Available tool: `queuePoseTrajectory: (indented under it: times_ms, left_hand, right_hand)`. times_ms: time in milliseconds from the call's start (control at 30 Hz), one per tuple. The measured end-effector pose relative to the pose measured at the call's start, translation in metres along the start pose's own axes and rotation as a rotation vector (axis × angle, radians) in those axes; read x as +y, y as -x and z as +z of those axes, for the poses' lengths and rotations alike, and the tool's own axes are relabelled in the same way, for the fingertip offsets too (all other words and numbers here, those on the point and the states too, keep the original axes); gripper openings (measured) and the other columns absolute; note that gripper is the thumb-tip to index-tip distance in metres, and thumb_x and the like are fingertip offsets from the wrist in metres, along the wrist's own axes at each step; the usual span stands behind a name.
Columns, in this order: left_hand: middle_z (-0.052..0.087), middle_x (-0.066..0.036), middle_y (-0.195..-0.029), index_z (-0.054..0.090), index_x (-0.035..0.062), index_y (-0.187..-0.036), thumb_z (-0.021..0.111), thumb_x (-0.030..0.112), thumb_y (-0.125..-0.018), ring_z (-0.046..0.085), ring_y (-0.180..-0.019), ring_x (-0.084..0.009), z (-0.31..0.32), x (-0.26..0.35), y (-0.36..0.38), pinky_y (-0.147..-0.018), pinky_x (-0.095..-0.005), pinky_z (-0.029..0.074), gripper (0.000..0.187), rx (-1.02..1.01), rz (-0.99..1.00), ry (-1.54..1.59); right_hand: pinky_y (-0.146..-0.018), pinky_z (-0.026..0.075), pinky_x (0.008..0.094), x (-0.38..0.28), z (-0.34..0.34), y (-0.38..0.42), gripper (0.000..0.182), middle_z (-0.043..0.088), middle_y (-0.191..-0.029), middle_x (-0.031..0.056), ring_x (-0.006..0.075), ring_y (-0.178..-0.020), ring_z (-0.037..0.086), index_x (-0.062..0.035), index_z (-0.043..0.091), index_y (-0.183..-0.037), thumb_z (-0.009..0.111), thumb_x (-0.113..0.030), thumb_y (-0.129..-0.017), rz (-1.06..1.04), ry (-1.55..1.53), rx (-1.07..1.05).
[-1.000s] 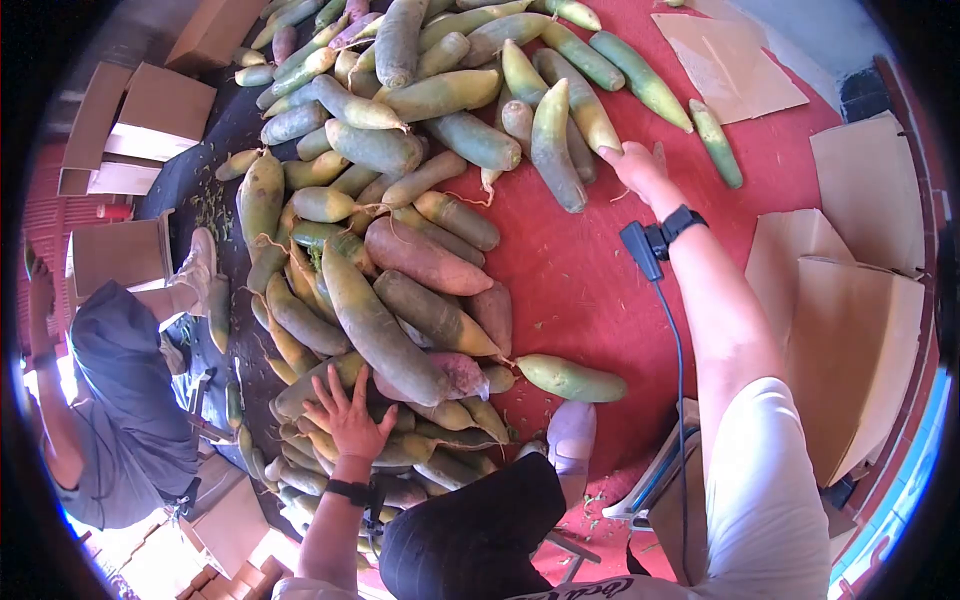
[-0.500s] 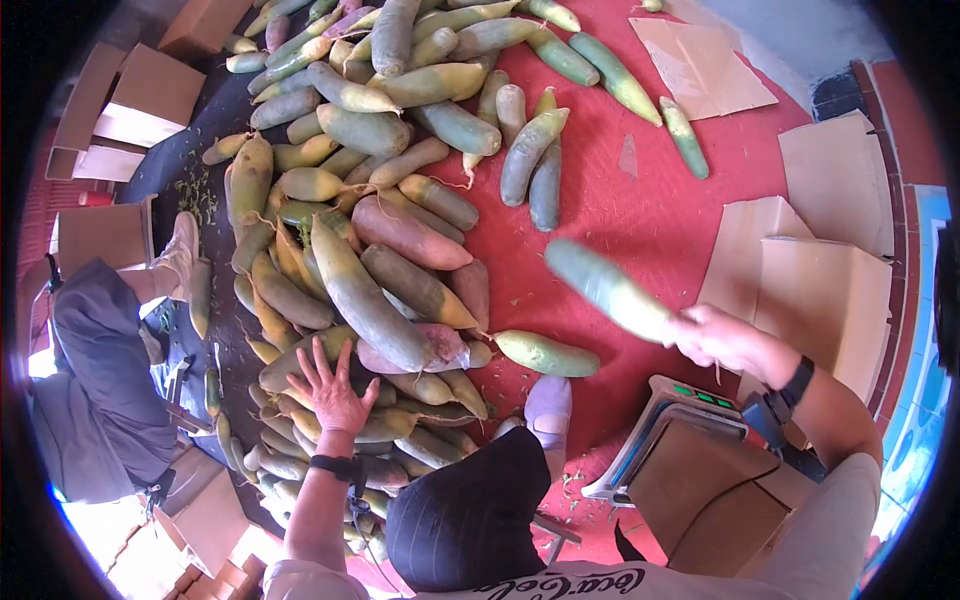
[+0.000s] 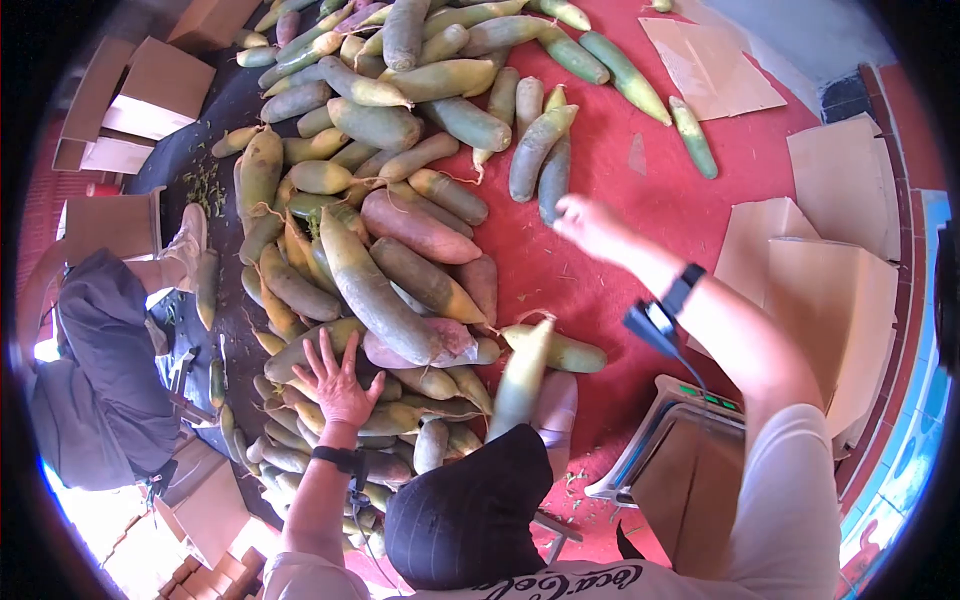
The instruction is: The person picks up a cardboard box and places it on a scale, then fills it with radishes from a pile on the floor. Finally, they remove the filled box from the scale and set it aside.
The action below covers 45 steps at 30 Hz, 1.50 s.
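Fingers spread, my left hand (image 3: 342,390) lies on the large radishes low in the pile, beside a thick green radish (image 3: 310,355). My right hand (image 3: 585,225) is blurred by motion, with its fingers curled near the lower end of a grey-green radish (image 3: 555,190). A pale green radish (image 3: 524,380), also blurred, stands tilted by my leg with its root end up. Behind it a light green radish (image 3: 568,350) lies on the red floor covering. A long grey-green radish (image 3: 372,290) lies across the top of the pile near my left hand.
A platform scale (image 3: 660,430) with cardboard on it stands at lower right. Flattened cardboard (image 3: 830,300) lies along the right wall. Another person's leg (image 3: 110,350) and shoe (image 3: 187,245) are at left, near cardboard boxes (image 3: 160,90). My dark-covered knee (image 3: 465,515) is in front.
My right hand has let go of the pale green radish and moved up and left toward the upper radishes. That radish is now by my leg. My left hand stays in place.
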State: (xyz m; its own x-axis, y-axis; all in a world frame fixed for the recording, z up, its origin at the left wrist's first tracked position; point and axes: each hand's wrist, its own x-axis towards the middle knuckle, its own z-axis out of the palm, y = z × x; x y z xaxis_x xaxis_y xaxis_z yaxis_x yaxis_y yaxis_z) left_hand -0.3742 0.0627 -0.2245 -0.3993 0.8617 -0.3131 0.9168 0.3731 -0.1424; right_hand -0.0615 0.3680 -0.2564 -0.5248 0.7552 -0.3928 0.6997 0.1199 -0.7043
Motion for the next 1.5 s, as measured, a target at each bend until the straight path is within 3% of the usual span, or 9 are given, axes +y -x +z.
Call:
queuePoseTrajectory:
  times_ms: [100,167,300,867,933,967,1033,1200,1500]
  left_hand:
    - [0.014,-0.013,-0.149,0.036,0.0295,-0.138,0.061,0.056,-0.067,0.004,-0.138,-0.0393,-0.002,0.0,-0.001,-0.104,-0.0657,0.0,0.08,-0.031,-0.016,-0.005]
    - [0.014,-0.014,-0.149,0.036,0.0293,-0.137,0.062,0.057,-0.066,0.003,-0.137,-0.0399,-0.002,0.001,-0.002,-0.103,-0.0661,-0.002,0.081,-0.044,-0.016,0.005]
    - [0.014,-0.014,-0.149,0.036,0.0294,-0.137,0.062,0.057,-0.066,0.002,-0.137,-0.0408,-0.001,0.002,-0.002,-0.103,-0.066,-0.003,0.081,-0.057,-0.022,-0.012]
    - [0.016,-0.015,-0.148,0.038,0.0285,-0.137,0.062,0.056,-0.066,0.005,-0.137,-0.04,0.002,-0.001,-0.001,-0.102,-0.0658,-0.001,0.079,0.019,0.025,0.021]
    - [0.017,-0.014,-0.148,0.037,0.0307,-0.137,0.061,0.057,-0.066,0.006,-0.137,-0.0398,0.002,-0.002,-0.001,-0.102,-0.0664,0.0,0.079,0.037,0.018,0.019]
    - [0.017,-0.014,-0.148,0.037,0.0304,-0.137,0.061,0.057,-0.066,0.006,-0.137,-0.0398,0.002,-0.002,0.0,-0.102,-0.0666,0.001,0.079,0.056,0.026,0.023]
    - [0.018,-0.014,-0.148,0.038,0.0301,-0.137,0.062,0.056,-0.066,0.007,-0.137,-0.0399,0.003,-0.003,0.001,-0.102,-0.0668,0.001,0.079,0.082,0.043,0.03]
    - [0.018,-0.011,-0.149,0.039,0.029,-0.136,0.063,0.055,-0.066,0.008,-0.137,-0.038,0.003,-0.004,0.003,-0.103,-0.0665,0.002,0.078,0.13,0.064,0.084]
    - [0.016,-0.009,-0.15,0.038,0.0296,-0.136,0.065,0.052,-0.066,0.009,-0.138,-0.0365,0.003,-0.007,0.005,-0.103,-0.0666,0.004,0.078,0.106,0.061,0.123]
  right_hand:
    - [-0.078,0.05,0.0393,0.036,0.011,-0.062,0.05,0.063,-0.1,0.0189,0.0311,-0.087,0.063,-0.0036,0.054,-0.112,0.069,-0.034,-0.075,0.234,-0.244,0.054]
    - [-0.084,0.049,0.037,0.028,0.029,-0.081,0.084,0.059,-0.108,0.0215,0.0324,-0.093,0.061,-0.0054,0.038,-0.13,0.076,-0.043,-0.064,0.319,0.014,0.493]
    - [-0.096,0.036,0.0515,-0.035,0.045,-0.095,0.12,0.027,-0.136,0.0183,0.0346,-0.123,0.036,-0.0203,0.003,-0.144,0.078,-0.055,-0.056,0.737,-0.052,0.371]
    - [-0.091,0.044,0.0392,0.04,-0.011,0.008,0.107,0.043,-0.12,0.0168,0.0313,-0.109,0.048,-0.0189,0.011,-0.144,0.076,-0.036,-0.06,0.438,0.454,0.104]
    - [-0.087,0.046,0.0367,0.056,-0.012,0.026,0.086,0.05,-0.115,0.0116,0.0247,-0.102,0.052,-0.0109,0.028,-0.136,0.073,-0.034,-0.067,0.185,-0.475,0.065]
    - [-0.087,0.046,0.0367,0.053,-0.016,0.034,0.086,0.05,-0.115,0.0116,0.0247,-0.102,0.052,-0.0109,0.028,-0.136,0.073,-0.034,-0.067,0.183,-0.473,0.067]
    - [-0.084,0.045,0.0346,0.039,-0.033,0.055,0.054,0.058,-0.104,0.0056,0.018,-0.096,0.055,-0.0055,0.048,-0.118,0.069,-0.031,-0.076,0.479,-1.042,-0.146]
    - [-0.074,0.047,0.0299,-0.017,-0.035,0.096,0.029,0.061,-0.087,0.001,0.0121,-0.082,0.057,-0.0101,0.059,-0.095,0.07,-0.03,-0.077,0.418,-0.923,-0.352]
    - [-0.102,0.033,0.0325,-0.091,0.029,0.131,0.089,0.045,-0.131,0.0116,0.0183,-0.117,0.043,0.0001,0.026,-0.138,0.075,-0.02,-0.067,-0.012,-0.504,-1.38]
